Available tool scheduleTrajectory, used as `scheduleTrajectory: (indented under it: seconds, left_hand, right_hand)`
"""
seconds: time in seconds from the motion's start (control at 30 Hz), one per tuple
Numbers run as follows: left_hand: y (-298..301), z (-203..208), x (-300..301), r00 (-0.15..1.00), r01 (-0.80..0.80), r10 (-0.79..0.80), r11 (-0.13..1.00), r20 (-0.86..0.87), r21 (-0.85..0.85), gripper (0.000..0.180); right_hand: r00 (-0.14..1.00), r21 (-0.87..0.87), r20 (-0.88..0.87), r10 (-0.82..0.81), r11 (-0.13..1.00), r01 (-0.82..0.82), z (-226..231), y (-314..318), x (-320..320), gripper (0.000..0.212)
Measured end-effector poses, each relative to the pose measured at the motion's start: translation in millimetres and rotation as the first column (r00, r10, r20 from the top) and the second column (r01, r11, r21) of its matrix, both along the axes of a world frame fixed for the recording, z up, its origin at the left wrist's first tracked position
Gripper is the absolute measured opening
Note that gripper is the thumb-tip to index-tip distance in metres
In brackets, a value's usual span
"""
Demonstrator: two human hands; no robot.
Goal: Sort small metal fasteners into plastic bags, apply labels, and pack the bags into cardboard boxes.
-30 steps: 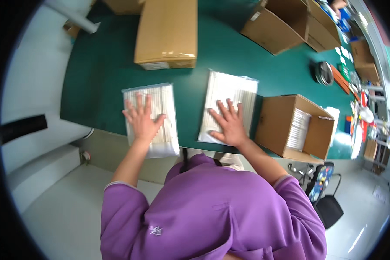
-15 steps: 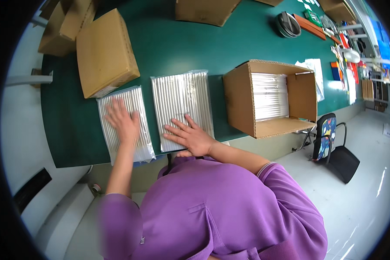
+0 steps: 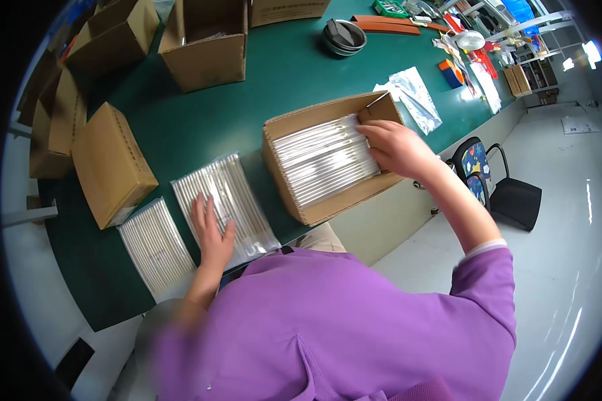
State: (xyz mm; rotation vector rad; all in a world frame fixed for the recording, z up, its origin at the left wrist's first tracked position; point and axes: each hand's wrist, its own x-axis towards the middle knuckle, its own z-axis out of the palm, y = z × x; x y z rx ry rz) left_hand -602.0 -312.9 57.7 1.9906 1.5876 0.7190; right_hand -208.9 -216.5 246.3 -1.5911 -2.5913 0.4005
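Note:
My left hand (image 3: 213,237) lies flat, fingers spread, on a clear bag of thin silvery tubes (image 3: 237,194) in the middle of the table. Left of it, a second bag of tubes (image 3: 156,247) lies beside a carton. Inside an open cardboard box (image 3: 322,215) on the right sits another layer of tubes (image 3: 324,160). My right hand (image 3: 401,150) reaches over the box's right end, its bent fingers and thumb apart at the ends of those tubes. The fingertips appear to touch the bag, with no grip on it visible.
A closed carton (image 3: 114,164) stands on the green table (image 3: 281,73) at left. Open cartons (image 3: 211,63) line the back left. Grey bowls (image 3: 344,38) sit at the back, crumpled plastic (image 3: 415,97) lies beyond the box, and a chair (image 3: 515,200) stands at right.
My right hand has left the middle bag and moved right into the box. My left hand has shifted from the left bag to the middle one. The view has turned and moved right.

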Motion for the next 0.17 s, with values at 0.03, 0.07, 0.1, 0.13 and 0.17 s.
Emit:
scheduleTrajectory:
  seconds: [0.03,0.07,0.1,0.13,0.17]
  left_hand:
    - [13.2,17.7,13.5,0.984,-0.034,0.026,0.999,0.176,0.041,0.068]
    - [35.8,46.1,37.7,0.938,0.001,-0.006,1.0,0.347,0.013,0.069]
    - [56.7,74.8,64.2,0.896,0.013,0.024,0.997,0.444,-0.08,0.073]
    - [73.6,92.8,89.7,0.849,0.021,0.076,0.984,0.524,-0.176,0.077]
    - [83.8,100.2,105.6,0.853,0.007,0.122,0.969,0.507,-0.246,0.084]
  right_hand:
    - [0.996,-0.121,0.07,0.058,0.991,-0.05,-17.1,16.1,4.5,0.049]
    - [0.985,-0.129,0.105,0.137,0.984,-0.123,-39.8,29.1,9.3,0.054]
    - [0.962,-0.051,0.181,0.203,0.979,-0.197,-69.3,40.9,16.7,0.058]
    - [0.908,-0.151,0.339,0.246,0.967,-0.205,-93.4,56.9,17.6,0.063]
    - [0.871,-0.29,0.395,0.292,0.939,-0.183,-105.6,66.9,3.1,0.064]
